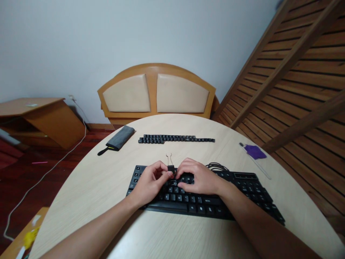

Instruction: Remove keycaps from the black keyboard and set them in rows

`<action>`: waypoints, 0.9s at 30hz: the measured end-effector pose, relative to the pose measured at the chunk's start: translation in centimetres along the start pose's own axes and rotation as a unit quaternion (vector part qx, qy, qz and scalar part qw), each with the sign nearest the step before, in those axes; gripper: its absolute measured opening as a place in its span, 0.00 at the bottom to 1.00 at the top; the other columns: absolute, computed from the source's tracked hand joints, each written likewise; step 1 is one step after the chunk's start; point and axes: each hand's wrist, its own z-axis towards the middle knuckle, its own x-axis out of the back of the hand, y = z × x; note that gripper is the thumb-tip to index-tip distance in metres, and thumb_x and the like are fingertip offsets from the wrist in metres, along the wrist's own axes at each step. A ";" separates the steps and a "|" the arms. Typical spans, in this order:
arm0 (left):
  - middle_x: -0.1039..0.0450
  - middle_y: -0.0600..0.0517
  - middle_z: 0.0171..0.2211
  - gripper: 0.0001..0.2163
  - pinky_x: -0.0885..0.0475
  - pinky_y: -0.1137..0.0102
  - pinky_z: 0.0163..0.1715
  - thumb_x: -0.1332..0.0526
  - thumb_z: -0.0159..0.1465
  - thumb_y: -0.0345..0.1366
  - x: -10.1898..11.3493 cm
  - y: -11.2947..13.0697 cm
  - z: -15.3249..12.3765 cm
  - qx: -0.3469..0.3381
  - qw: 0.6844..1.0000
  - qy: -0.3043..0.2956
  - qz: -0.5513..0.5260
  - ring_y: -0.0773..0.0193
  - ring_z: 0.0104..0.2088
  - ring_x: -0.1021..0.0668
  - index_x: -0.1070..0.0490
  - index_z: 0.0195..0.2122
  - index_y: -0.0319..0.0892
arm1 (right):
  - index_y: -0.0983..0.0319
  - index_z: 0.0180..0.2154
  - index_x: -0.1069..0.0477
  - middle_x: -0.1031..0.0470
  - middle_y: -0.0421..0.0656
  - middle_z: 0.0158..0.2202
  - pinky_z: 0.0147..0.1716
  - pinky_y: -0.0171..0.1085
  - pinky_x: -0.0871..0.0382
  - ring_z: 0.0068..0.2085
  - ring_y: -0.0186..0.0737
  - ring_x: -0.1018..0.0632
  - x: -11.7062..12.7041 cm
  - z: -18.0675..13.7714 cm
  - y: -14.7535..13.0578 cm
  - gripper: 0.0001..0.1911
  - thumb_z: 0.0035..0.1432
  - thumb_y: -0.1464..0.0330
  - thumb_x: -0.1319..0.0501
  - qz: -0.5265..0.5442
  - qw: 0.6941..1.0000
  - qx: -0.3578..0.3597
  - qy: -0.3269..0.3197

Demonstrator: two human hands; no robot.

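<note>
My left hand (153, 181) pinches a keycap puller (171, 168) by its small black handle; its two thin wire prongs point up, away from the keys. Just to the right, my right hand (198, 176) curves over the upper keys with thumb and fingers apart, the fingertips on or just above them. Beneath both hands lies a black keyboard (172, 207), slightly angled. Bare key sockets show at its upper left, where caps are off. Part of the middle keys is hidden by my fingers.
Beyond the keyboard, removed black keycaps (167, 138) stand in rows. A grey pouch (121, 138) lies at the left of the round table (88, 190). At the right are a purple cloth (254, 151) and a thin white brush-like stick (258, 165). The keyboard's cable (217, 166) is bundled behind it.
</note>
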 end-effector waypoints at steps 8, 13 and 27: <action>0.25 0.52 0.30 0.07 0.34 0.71 0.33 0.41 0.66 0.38 0.4 1.3 -0.8 -0.088 0.973 -0.066 0.201 0.64 0.31 0.26 0.31 0.32 0.42 | 0.59 0.36 0.26 0.23 0.42 0.36 0.46 0.41 0.32 0.42 0.42 0.26 -0.1 0.0 0.1 0.07 0.52 0.70 0.33 -0.014 1.000 0.005 -0.001; 0.28 0.53 0.27 0.07 0.36 0.71 0.30 0.42 0.66 0.36 1.4 1.3 -0.5 -0.137 0.952 -0.073 0.265 0.65 0.28 0.27 0.35 0.31 0.42 | 0.60 0.35 0.25 0.23 0.43 0.36 0.46 0.42 0.33 0.42 0.43 0.26 -0.1 0.3 -0.4 0.06 0.54 0.67 0.33 -0.042 0.999 0.001 -0.010; 0.25 0.53 0.26 0.12 0.31 0.71 0.30 0.39 0.65 0.44 1.2 0.0 0.6 -0.010 0.998 -0.060 0.019 0.64 0.29 0.23 0.38 0.30 0.43 | 0.59 0.35 0.25 0.23 0.42 0.35 0.45 0.43 0.33 0.42 0.43 0.26 -0.6 0.4 -0.7 0.05 0.54 0.68 0.34 -0.052 0.999 -0.009 0.001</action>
